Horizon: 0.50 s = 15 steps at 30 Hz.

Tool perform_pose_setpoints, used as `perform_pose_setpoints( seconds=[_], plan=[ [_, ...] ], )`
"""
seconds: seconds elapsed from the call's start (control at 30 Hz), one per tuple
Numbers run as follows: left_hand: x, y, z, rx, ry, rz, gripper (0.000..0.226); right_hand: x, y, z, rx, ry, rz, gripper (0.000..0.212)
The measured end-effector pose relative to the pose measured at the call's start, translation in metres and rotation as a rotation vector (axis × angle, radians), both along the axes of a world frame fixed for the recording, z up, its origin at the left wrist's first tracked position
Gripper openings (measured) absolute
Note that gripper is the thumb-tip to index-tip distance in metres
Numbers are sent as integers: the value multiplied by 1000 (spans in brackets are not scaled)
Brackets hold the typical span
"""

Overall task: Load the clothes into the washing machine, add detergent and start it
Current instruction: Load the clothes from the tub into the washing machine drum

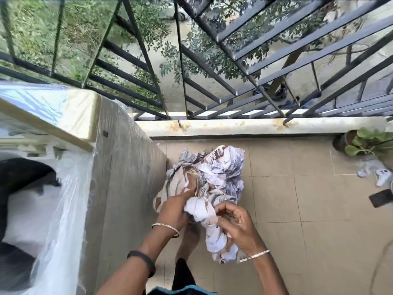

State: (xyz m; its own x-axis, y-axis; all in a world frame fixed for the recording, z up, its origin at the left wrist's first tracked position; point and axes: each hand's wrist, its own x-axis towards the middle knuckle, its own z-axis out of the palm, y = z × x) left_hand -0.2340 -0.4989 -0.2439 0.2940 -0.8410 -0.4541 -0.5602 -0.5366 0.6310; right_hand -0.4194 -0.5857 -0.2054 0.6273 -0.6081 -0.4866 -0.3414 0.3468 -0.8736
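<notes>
While both hands (204,218) clutch, clothes (209,182) hang between.

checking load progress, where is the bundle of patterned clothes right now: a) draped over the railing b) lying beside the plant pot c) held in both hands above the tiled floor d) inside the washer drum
c: both the left hand and right hand grip the bundle of patterned clothes over the tiled floor, right of the washing machine.

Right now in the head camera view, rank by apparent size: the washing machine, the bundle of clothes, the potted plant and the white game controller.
1. washing machine
2. bundle of clothes, gripped by both hands
3. potted plant, partly cut off at the frame edge
4. white game controller
</notes>
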Motion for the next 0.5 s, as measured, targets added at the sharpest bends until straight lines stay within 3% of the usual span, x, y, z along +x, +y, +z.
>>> perform_pose_setpoints(
  seconds=[0.27,0.37,0.5],
  plan=[
    [16,-2,119,-288,-42,-84,56,-17,-14,63,-137,70,-117,45],
    [24,2,167,-422,-61,-71,59,-17,-9,85,-154,57,-182,83],
    [39,14,222,-605,-141,-53,59,-19,7,100,-141,90,-301,73]
  ],
)
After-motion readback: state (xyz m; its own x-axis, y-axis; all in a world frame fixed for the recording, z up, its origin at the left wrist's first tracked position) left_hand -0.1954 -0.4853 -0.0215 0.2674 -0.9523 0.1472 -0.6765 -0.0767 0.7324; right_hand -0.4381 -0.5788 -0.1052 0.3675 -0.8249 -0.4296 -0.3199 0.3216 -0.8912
